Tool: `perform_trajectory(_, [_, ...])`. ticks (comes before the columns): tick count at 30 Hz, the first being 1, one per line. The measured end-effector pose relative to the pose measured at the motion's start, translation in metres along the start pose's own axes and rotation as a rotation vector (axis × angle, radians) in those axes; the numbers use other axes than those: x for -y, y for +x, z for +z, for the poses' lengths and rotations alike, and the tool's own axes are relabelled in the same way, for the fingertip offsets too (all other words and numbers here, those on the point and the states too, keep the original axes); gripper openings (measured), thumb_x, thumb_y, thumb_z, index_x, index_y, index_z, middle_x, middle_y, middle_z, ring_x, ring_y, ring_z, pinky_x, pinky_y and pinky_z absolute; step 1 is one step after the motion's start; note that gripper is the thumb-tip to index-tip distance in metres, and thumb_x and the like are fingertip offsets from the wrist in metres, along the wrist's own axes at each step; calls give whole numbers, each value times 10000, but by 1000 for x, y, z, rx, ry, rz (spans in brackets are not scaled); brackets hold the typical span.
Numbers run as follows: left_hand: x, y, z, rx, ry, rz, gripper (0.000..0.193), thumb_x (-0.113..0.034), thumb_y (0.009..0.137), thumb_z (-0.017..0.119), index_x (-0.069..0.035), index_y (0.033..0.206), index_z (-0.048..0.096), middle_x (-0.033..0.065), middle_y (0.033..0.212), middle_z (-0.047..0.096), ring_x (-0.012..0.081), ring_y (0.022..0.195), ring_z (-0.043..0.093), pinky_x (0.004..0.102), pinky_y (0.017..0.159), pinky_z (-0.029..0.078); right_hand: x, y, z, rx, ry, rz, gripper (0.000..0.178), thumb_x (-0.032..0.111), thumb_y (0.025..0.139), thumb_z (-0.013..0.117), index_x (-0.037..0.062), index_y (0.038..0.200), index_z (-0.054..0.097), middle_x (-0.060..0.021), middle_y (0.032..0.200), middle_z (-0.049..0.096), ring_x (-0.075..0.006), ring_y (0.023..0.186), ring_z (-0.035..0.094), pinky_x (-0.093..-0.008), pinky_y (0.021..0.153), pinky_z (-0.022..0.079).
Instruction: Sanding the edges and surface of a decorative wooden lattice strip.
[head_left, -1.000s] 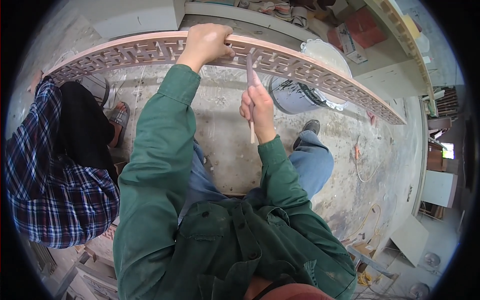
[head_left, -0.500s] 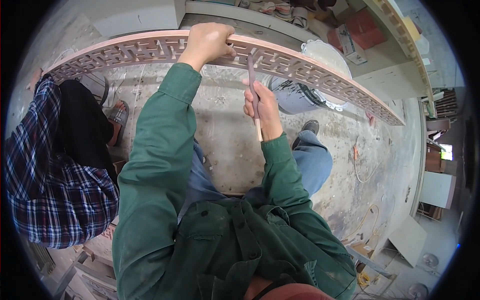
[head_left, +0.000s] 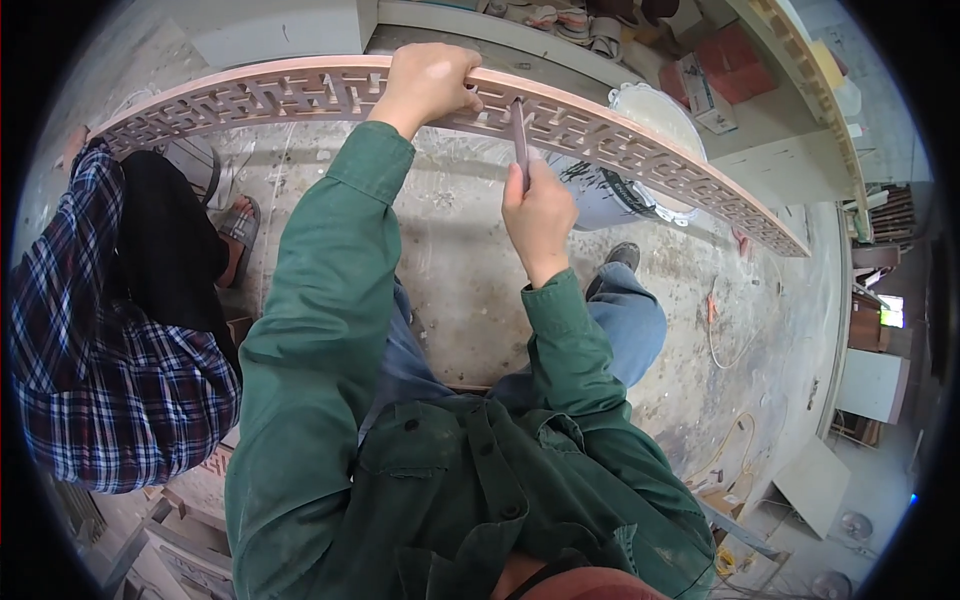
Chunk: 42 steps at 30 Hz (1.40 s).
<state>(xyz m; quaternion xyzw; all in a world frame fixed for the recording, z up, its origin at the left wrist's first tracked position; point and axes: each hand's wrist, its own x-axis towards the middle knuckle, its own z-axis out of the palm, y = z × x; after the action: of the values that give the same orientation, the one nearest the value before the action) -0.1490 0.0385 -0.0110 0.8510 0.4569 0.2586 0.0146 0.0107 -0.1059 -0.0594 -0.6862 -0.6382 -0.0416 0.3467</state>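
A long, narrow wooden lattice panel (head_left: 230, 105) with a geometric cut-out pattern stretches across in front of me, standing on its edge. My left hand (head_left: 425, 85) is closed over its upper edge near the middle, thumb on the near face. In my right hand (head_left: 540, 215) is a thin sanding stick (head_left: 519, 135), wrapped in dark brownish paper. Its tip reaches into one of the cut-outs just right of my left hand. The stick's lower end is hidden by my fist.
A person in a plaid shirt (head_left: 120, 400) sits at my left, a hand by the panel's left end. A white bucket (head_left: 600, 200) with a pale lid (head_left: 655, 120) stands behind the panel. Shoes (head_left: 570, 22) and red boxes (head_left: 733, 68) lie beyond. An orange-ended cord (head_left: 712, 308) lies on the floor.
My right hand has moved up toward the panel and turned, so its back now faces me. The stick has gone further into the cut-out, and its bare wooden end no longer shows.
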Motion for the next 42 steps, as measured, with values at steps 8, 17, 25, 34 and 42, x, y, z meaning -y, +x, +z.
perform_trajectory(8, [-1, 1, 3, -65, 3, 34, 349, -356, 579, 825, -105, 733, 637, 80, 707, 661, 306, 760, 655, 443, 632, 483, -4, 34, 27, 116, 45, 115, 189, 251, 914, 531, 80, 929, 607, -210, 754, 656, -424, 732, 644, -539, 639, 478])
perform_trajectory(17, [-1, 0, 2, 13, 14, -1, 322, -357, 594, 815, -123, 754, 661, 80, 726, 667, 298, 782, 659, 434, 651, 495, 9, 27, 10, 400, -149, 170, 244, 249, 905, 518, 30, 877, 623, -229, 793, 671, -430, 776, 656, -524, 708, 502])
perform_trajectory(25, [1, -2, -3, 50, 8, -36, 340, -370, 599, 812, -117, 768, 659, 83, 736, 669, 301, 788, 657, 438, 652, 494, 11, 34, 18, 430, -201, 116, 184, 175, 833, 555, 18, 868, 644, -234, 871, 686, -391, 845, 676, -500, 755, 519])
perform_trajectory(34, [-4, 3, 5, -34, 13, 9, 347, -385, 598, 816, -119, 746, 649, 78, 716, 667, 303, 771, 658, 440, 632, 488, 9, 58, 19, 382, -198, 108, 182, 165, 833, 556, 17, 866, 657, -209, 831, 689, -380, 818, 681, -500, 742, 516])
perform_trajectory(42, [-5, 6, -2, 31, 14, -37, 355, -389, 602, 810, -117, 760, 648, 80, 732, 667, 310, 769, 653, 443, 637, 489, 10, 34, 12, 409, -166, 162, 273, 265, 908, 507, 36, 882, 653, -227, 813, 674, -412, 795, 663, -521, 734, 512])
